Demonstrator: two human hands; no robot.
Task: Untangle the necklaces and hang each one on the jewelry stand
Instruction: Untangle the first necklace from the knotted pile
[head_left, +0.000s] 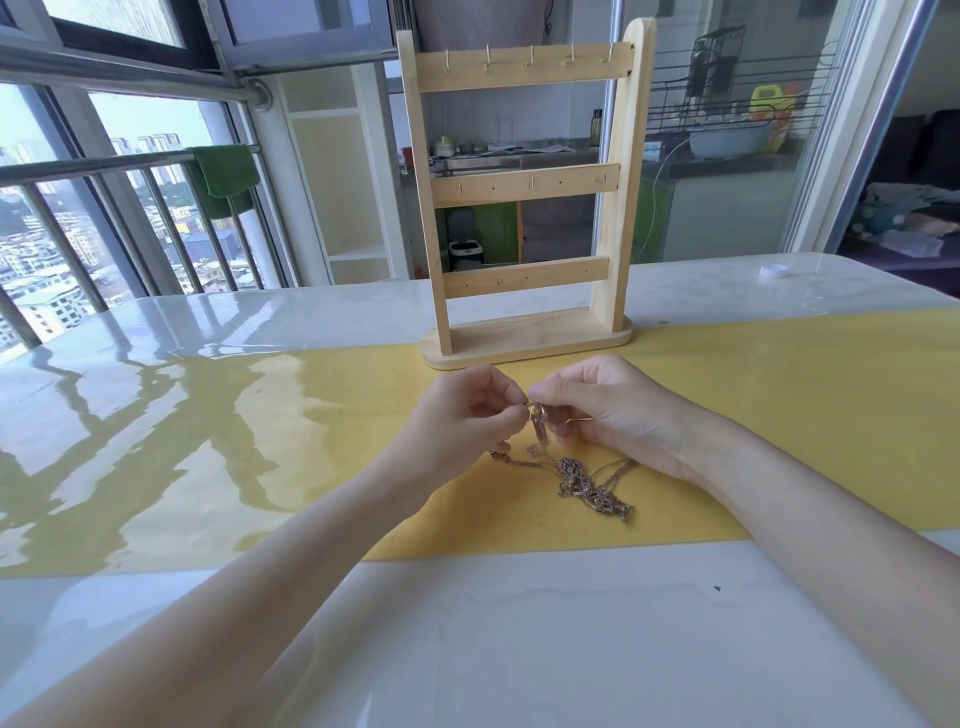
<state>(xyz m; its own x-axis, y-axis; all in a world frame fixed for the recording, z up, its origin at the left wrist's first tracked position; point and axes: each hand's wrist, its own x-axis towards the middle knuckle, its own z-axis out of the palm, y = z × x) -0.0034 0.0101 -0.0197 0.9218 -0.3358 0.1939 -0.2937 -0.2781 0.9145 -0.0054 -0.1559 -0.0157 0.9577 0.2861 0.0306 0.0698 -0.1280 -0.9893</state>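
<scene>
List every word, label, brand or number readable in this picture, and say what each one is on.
No legible text anywhere.
Yellow bottle behind the glass: any label is too blurred to read.
Boxes on the counter: too small and blurred to read.
Wooden jewelry stand, necklaces, yellow mat and white cap: no visible markings.

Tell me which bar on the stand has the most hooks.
The top bar of the jewelry stand: five hooks in a row. The middle bar and bottom bar show fewer.
</scene>
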